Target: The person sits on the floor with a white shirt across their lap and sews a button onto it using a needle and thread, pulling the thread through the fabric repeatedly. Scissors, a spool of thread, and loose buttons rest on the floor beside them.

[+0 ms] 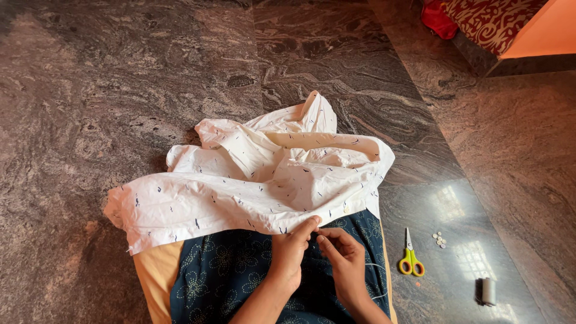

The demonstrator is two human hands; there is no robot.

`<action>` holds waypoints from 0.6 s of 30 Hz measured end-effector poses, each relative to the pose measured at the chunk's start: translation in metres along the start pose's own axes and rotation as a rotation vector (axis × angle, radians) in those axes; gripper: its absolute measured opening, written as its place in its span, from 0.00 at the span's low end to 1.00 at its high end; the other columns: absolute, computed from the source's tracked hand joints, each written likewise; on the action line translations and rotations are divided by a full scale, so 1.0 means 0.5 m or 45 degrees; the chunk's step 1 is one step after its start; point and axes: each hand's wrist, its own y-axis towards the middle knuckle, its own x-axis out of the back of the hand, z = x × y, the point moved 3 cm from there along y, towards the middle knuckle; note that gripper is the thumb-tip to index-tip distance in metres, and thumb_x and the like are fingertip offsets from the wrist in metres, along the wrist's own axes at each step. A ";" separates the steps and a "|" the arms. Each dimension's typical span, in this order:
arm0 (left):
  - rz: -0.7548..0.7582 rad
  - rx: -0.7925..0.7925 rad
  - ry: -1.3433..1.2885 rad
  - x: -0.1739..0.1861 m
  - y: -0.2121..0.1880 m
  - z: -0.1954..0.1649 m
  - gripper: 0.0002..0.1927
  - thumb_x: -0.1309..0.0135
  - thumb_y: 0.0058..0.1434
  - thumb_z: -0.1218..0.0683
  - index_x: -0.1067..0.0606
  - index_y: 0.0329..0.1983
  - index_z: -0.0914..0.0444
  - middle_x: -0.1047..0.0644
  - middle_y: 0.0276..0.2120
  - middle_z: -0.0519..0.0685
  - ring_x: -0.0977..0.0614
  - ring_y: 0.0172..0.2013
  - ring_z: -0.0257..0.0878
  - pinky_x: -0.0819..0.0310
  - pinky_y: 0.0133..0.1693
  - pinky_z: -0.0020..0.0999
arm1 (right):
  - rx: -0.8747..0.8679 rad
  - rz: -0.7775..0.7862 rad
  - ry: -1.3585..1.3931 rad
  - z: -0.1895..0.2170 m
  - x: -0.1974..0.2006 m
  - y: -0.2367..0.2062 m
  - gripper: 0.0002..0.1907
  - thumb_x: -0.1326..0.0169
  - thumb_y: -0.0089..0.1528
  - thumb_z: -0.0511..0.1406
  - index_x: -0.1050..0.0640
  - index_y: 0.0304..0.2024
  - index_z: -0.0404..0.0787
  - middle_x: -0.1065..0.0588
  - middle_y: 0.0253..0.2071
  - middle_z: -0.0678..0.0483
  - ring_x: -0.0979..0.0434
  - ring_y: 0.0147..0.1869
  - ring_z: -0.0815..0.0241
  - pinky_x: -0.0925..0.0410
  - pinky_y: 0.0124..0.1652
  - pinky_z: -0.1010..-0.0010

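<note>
Polished stone floor (120,90). Your left hand (291,249) pinches the white shirt (258,180) hem on your lap; right hand (342,255) fingers pressed together — possibly on a needle. Slack thread (378,266) could snag — loose buttons (440,239) may scatter.

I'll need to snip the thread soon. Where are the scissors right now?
In the head view, the yellow-handled scissors lie on the stone floor to the person's right, beside the blue floral cloth, with small buttons just past them.
</note>
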 end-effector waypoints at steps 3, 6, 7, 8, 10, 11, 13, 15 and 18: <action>0.004 -0.006 -0.009 0.000 0.000 -0.001 0.07 0.34 0.54 0.55 0.20 0.34 0.60 0.23 0.28 0.39 0.29 0.27 0.26 0.40 0.29 0.26 | 0.012 0.001 0.003 0.001 -0.001 0.000 0.09 0.41 0.61 0.29 0.18 0.43 0.32 0.21 0.35 0.56 0.25 0.38 0.69 0.33 0.38 0.76; -0.009 -0.001 -0.011 -0.002 0.001 -0.001 0.07 0.34 0.54 0.55 0.20 0.34 0.60 0.23 0.28 0.39 0.29 0.27 0.26 0.40 0.29 0.26 | -0.006 -0.006 0.006 0.003 -0.001 0.000 0.08 0.42 0.61 0.28 0.18 0.43 0.32 0.21 0.36 0.56 0.25 0.39 0.69 0.33 0.39 0.76; -0.017 0.006 -0.008 -0.002 0.002 -0.001 0.07 0.34 0.54 0.55 0.20 0.33 0.60 0.23 0.28 0.39 0.29 0.27 0.26 0.40 0.29 0.26 | -0.017 -0.010 0.007 0.004 0.000 0.001 0.08 0.42 0.61 0.28 0.18 0.43 0.32 0.21 0.37 0.56 0.25 0.40 0.69 0.33 0.40 0.76; -0.009 0.005 -0.009 -0.004 0.003 -0.002 0.07 0.34 0.54 0.55 0.20 0.33 0.60 0.23 0.28 0.39 0.29 0.27 0.26 0.40 0.29 0.26 | 0.015 0.006 0.015 0.008 0.001 0.003 0.08 0.42 0.62 0.27 0.18 0.43 0.31 0.22 0.38 0.55 0.25 0.41 0.69 0.32 0.41 0.76; 0.003 0.007 -0.008 -0.003 0.002 -0.002 0.06 0.35 0.53 0.56 0.21 0.32 0.59 0.23 0.27 0.39 0.30 0.26 0.26 0.40 0.28 0.26 | 0.073 0.037 0.034 0.014 0.000 0.006 0.07 0.43 0.62 0.26 0.18 0.42 0.29 0.23 0.40 0.54 0.24 0.44 0.68 0.31 0.44 0.76; 0.011 0.023 -0.015 -0.003 0.003 -0.003 0.06 0.35 0.53 0.55 0.21 0.32 0.59 0.23 0.27 0.39 0.30 0.26 0.26 0.40 0.28 0.26 | 0.105 0.038 0.023 0.018 0.001 0.007 0.07 0.43 0.62 0.25 0.19 0.42 0.29 0.23 0.41 0.53 0.24 0.45 0.67 0.31 0.45 0.76; 0.023 0.059 -0.027 -0.002 0.004 -0.002 0.06 0.35 0.54 0.55 0.21 0.31 0.58 0.23 0.27 0.38 0.29 0.27 0.26 0.39 0.29 0.25 | 0.162 0.041 0.004 0.024 0.002 0.009 0.06 0.44 0.61 0.23 0.19 0.41 0.27 0.23 0.42 0.53 0.23 0.46 0.66 0.31 0.46 0.76; 0.034 0.080 -0.025 -0.003 0.005 -0.002 0.06 0.35 0.54 0.55 0.22 0.30 0.58 0.24 0.26 0.38 0.30 0.27 0.26 0.40 0.29 0.25 | 0.265 0.054 -0.028 0.032 0.001 0.011 0.06 0.45 0.61 0.23 0.20 0.41 0.28 0.24 0.43 0.53 0.23 0.46 0.65 0.30 0.47 0.76; 0.040 0.117 -0.036 -0.005 0.007 -0.001 0.05 0.35 0.54 0.55 0.21 0.30 0.58 0.24 0.25 0.39 0.30 0.27 0.26 0.42 0.28 0.25 | 0.320 0.035 -0.116 0.040 0.001 0.015 0.05 0.45 0.61 0.22 0.20 0.39 0.29 0.25 0.41 0.52 0.23 0.45 0.65 0.31 0.45 0.76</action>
